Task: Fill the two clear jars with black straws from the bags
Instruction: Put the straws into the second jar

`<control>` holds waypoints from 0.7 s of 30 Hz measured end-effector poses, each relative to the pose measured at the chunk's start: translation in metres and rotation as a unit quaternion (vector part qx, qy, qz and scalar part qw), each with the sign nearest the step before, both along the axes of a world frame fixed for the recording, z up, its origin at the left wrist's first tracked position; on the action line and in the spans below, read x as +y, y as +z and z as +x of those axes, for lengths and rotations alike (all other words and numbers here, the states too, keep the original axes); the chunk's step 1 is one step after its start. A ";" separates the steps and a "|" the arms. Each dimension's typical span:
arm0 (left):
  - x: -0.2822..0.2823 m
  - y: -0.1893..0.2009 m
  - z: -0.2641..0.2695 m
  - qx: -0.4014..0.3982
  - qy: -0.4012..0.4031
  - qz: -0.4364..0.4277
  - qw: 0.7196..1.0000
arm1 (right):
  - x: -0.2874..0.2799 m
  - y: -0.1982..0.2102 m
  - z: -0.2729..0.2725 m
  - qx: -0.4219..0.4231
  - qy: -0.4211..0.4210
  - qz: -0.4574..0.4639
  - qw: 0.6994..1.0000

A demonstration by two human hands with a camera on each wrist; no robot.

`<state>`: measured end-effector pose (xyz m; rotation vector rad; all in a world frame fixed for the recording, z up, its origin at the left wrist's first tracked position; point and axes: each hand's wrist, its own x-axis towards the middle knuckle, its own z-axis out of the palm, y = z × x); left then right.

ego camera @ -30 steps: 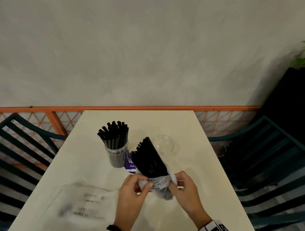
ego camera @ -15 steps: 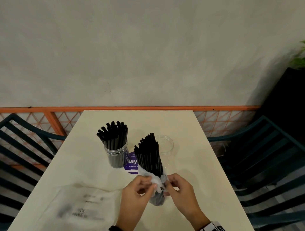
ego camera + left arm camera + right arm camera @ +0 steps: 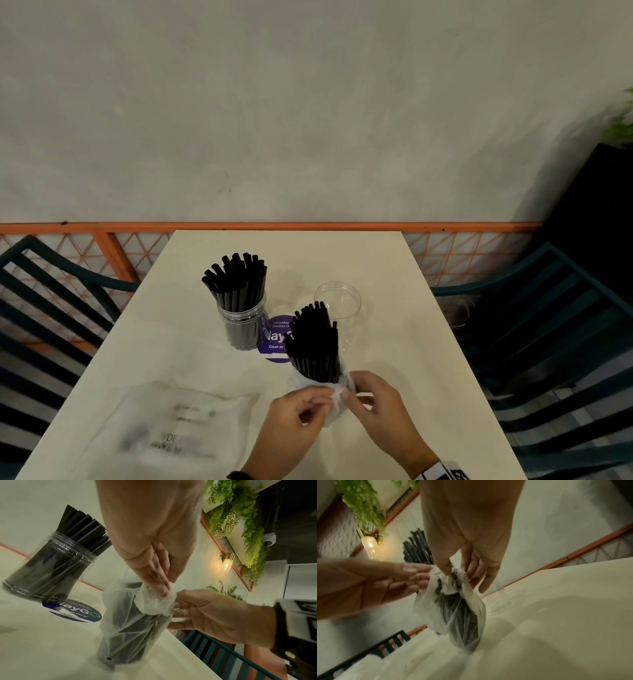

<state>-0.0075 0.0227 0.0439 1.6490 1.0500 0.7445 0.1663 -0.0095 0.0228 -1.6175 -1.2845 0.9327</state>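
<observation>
A bundle of black straws [image 3: 314,344] stands upright on the white table [image 3: 394,342], its lower part wrapped in a thin white plastic bag [image 3: 337,407]. My left hand [image 3: 329,401] and right hand [image 3: 346,394] both pinch the bag's bunched plastic on the near side. In the left wrist view the left fingertips [image 3: 163,590] press the crumpled bag [image 3: 133,628] beside the right hand [image 3: 173,605]. The right wrist view shows the right hand [image 3: 452,573] pinching the bag [image 3: 458,615]. One clear jar [image 3: 242,323] is packed with straws. The other clear jar [image 3: 338,301], behind the bundle, holds none.
A flat, printed plastic bag [image 3: 164,435] lies at the table's near left. A round purple sticker [image 3: 275,339] sits between jar and bundle. Dark teal chairs [image 3: 555,325] flank both sides, and an orange rail [image 3: 308,226] runs along the far wall.
The straw bundle, tilted to the left a second ago, now stands upright. Both hands have closed in on the bunched plastic and shifted slightly right.
</observation>
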 end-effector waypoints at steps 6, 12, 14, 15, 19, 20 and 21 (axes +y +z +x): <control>-0.002 0.033 0.009 0.054 0.052 0.327 0.942 | 0.003 -0.013 0.002 -0.051 -0.031 0.024 0.998; 0.037 0.071 0.032 0.159 0.104 0.362 0.913 | 0.006 -0.015 0.000 -0.069 -0.001 0.050 0.996; 0.049 0.066 0.041 0.210 0.067 0.351 0.910 | 0.005 -0.017 0.000 -0.106 0.023 0.078 0.991; 0.052 0.063 0.045 0.223 0.056 0.340 0.912 | 0.004 -0.020 0.000 -0.136 0.037 0.094 0.986; 0.059 0.054 0.050 0.212 0.054 0.326 0.919 | 0.004 -0.026 0.000 -0.173 0.029 0.145 0.974; 0.061 0.053 0.049 0.209 0.053 0.325 0.921 | 0.004 -0.025 -0.002 -0.167 0.027 0.150 0.974; 0.062 0.052 0.049 0.211 0.054 0.327 0.920 | 0.004 -0.025 -0.003 -0.166 0.028 0.155 0.974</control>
